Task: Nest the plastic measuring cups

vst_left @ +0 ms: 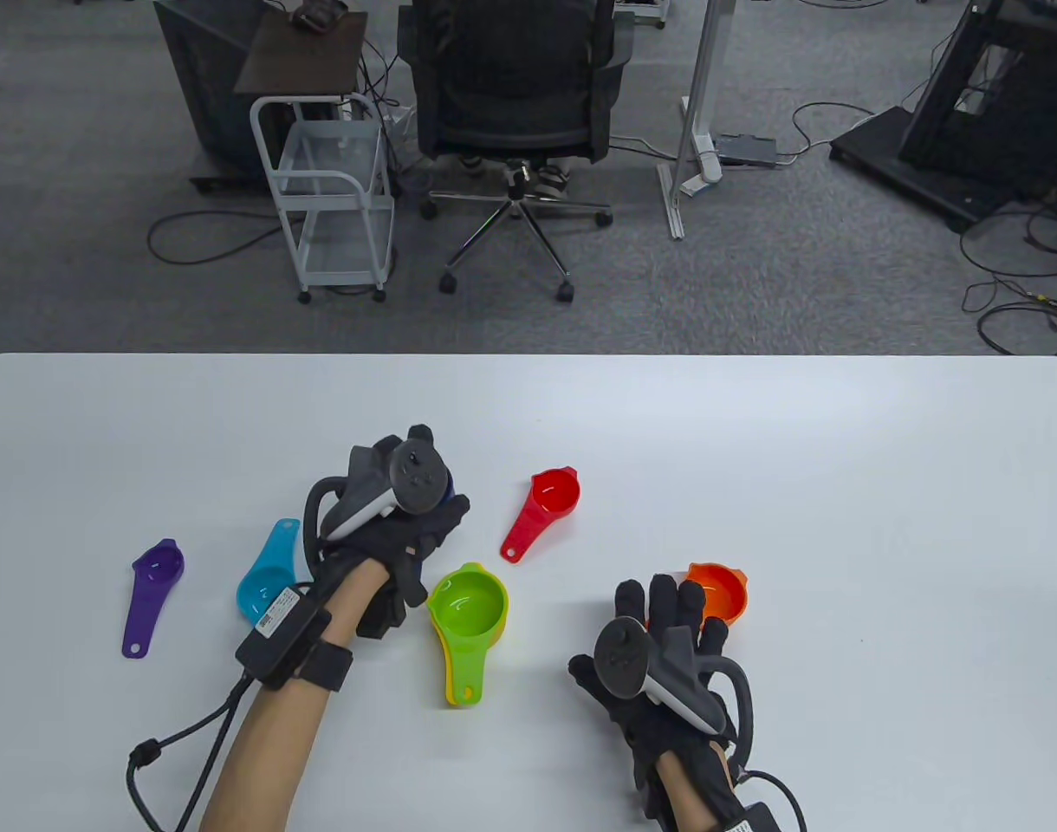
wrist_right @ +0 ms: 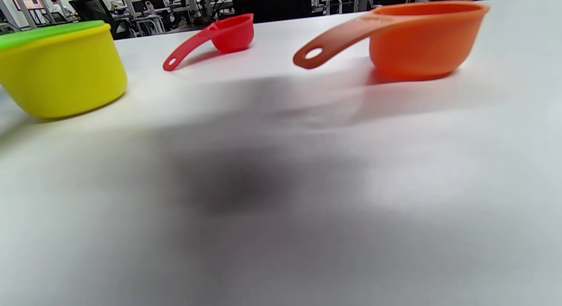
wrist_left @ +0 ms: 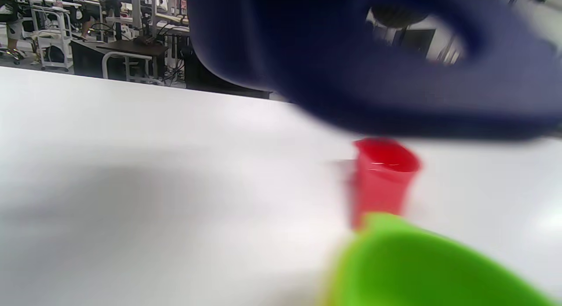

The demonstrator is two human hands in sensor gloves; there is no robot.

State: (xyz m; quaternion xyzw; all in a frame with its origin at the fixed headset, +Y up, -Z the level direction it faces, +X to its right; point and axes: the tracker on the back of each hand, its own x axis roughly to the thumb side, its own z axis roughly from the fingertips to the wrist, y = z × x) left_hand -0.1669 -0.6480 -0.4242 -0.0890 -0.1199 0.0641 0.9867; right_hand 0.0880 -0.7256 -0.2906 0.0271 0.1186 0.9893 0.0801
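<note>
A green cup (vst_left: 468, 604) sits nested in a yellow cup (vst_left: 456, 672) at the table's middle front; both also show in the right wrist view, green (wrist_right: 44, 30) in yellow (wrist_right: 61, 73). My left hand (vst_left: 411, 542) is just left of them and holds a dark blue cup (vst_left: 448, 492), seen close and blurred in the left wrist view (wrist_left: 373, 77). A red cup (vst_left: 553, 498) lies beyond. An orange cup (vst_left: 719, 591) stands at the right. My right hand (vst_left: 667, 620) is open, its fingers stretched over the orange cup's handle end, which is hidden in the table view.
A cyan cup (vst_left: 267, 585) lies partly under my left wrist and a purple cup (vst_left: 153, 589) lies further left. The white table (vst_left: 754, 451) runs to a far edge, with a chair (vst_left: 515, 130) and a cart (vst_left: 333, 195) behind it.
</note>
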